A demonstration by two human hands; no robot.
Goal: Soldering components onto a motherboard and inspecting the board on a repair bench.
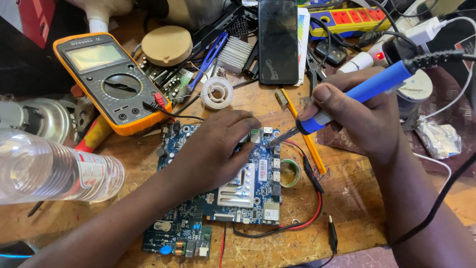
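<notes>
Left hand [218,149] pressed flat and open on blue circuit board [233,193] mid-table, right hand [367,116] gripping blue soldering iron [357,94], orange multimeter [111,79], solder spool [217,93], phone [278,42] behind, plastic bottle [49,166] at left edge.

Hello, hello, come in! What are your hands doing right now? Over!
Left hand pressing flat on blue circuit board. Right hand gripping blue soldering iron, tip at board's top edge. Red and black wires lie beside it.

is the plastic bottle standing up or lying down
Lying down: the clear plastic bottle rests on its side on the wooden bench, its long side running across the left of the picture.
</notes>
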